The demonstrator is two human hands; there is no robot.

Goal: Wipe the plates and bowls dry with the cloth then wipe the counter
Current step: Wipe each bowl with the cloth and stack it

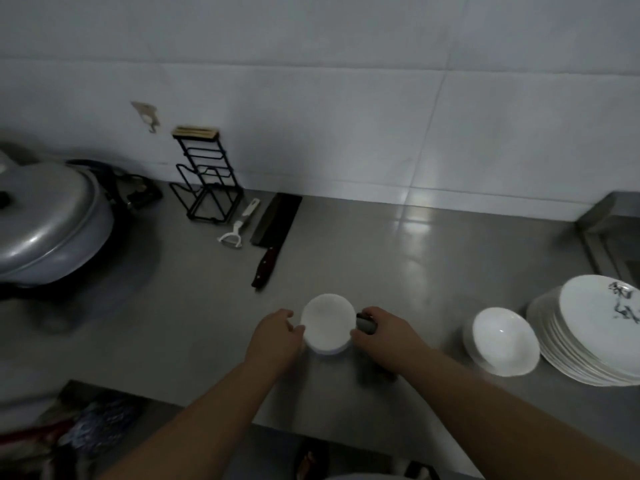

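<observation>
The small white bowl (pixel 327 323) sits on the steel surface (pixel 433 271) right in front of the person; left hand (pixel 277 336) has its grip curled on the bowl's left rim, right hand (pixel 375 332) is closed round a dark grey cloth (pixel 366 325) pressed against the right rim. Off to the right there's another white bowl (pixel 502 341) just beside a stack of plates (pixel 588 334); further back a cleaver (pixel 273 233) and a white peeler (pixel 239 223) lie near a black wire rack (pixel 207 181), big lidded pot (pixel 48 220) far left.

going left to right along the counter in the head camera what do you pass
Pot lid → black rack → peeler → cleaver → left hand → small bowl → right hand with cloth → white bowl → plate stack.
</observation>
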